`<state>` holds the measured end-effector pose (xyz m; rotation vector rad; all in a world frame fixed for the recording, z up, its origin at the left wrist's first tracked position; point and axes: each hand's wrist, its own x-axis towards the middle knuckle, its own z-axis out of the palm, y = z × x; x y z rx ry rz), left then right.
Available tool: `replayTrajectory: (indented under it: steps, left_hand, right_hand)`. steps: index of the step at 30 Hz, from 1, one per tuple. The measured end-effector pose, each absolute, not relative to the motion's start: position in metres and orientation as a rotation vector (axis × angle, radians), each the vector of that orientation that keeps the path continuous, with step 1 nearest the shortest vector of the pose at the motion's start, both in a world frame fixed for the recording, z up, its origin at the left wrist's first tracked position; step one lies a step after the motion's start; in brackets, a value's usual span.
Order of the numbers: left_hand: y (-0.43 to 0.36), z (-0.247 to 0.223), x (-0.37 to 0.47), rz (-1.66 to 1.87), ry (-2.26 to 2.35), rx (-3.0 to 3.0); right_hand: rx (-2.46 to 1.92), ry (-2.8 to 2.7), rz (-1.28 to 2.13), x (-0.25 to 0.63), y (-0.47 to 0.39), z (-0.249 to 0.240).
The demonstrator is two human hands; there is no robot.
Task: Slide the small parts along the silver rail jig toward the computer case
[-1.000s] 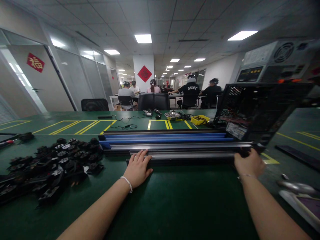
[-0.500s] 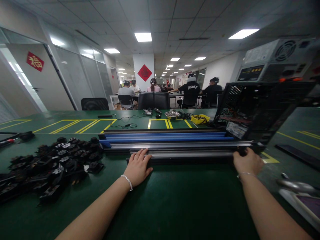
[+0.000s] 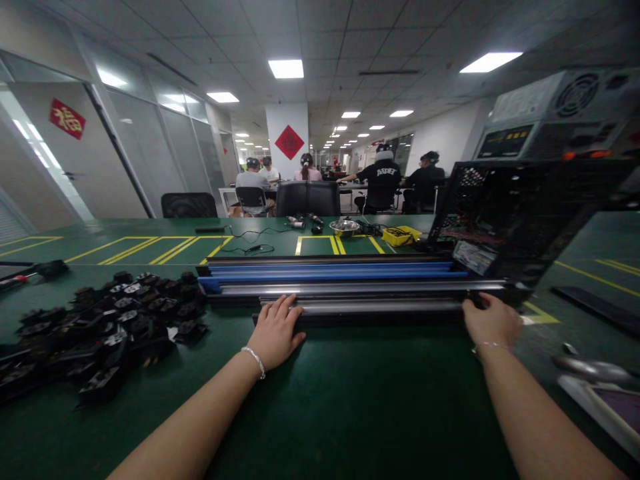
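Observation:
My left hand lies over the left end of the nearest metal rail, its fingers stretched out and its thumb spread apart. At the rail's right end, my right hand is closed, thumb and bent fingers gripping that end; the fingertips are partly hidden. The rail is long, silver on top and dark along its near side. Just behind it lies another silver rail, parallel and slightly longer. Farther back are blue rails and a black one, all lying crosswise on the green table.
A heap of black parts spreads at the left. An open black computer case stands behind my right hand, with metal power-supply boxes above. A metal bowl and yellow basket sit farther back. People sit beyond.
My right hand has shifted slightly left at the rail's end. My left hand stays on the rail in nearly the same place.

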<state>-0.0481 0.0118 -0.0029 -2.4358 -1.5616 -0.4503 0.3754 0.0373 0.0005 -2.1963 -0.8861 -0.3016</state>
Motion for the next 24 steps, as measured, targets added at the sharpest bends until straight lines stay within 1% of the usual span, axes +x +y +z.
replayTrajectory:
  steps: [10, 24]
  left_hand:
    - [0.0122, -0.0030, -0.0476, -0.438, -1.568, -2.433]
    - [0.0120, -0.0039, -0.0477, -0.428, -1.555, -2.426]
  right_hand:
    - [-2.183, -0.920, -0.322, 0.3723, 0.0362, 0.0005]
    - [-2.070, -0.883, -0.223, 0.3724, 0.0395, -0.0002]
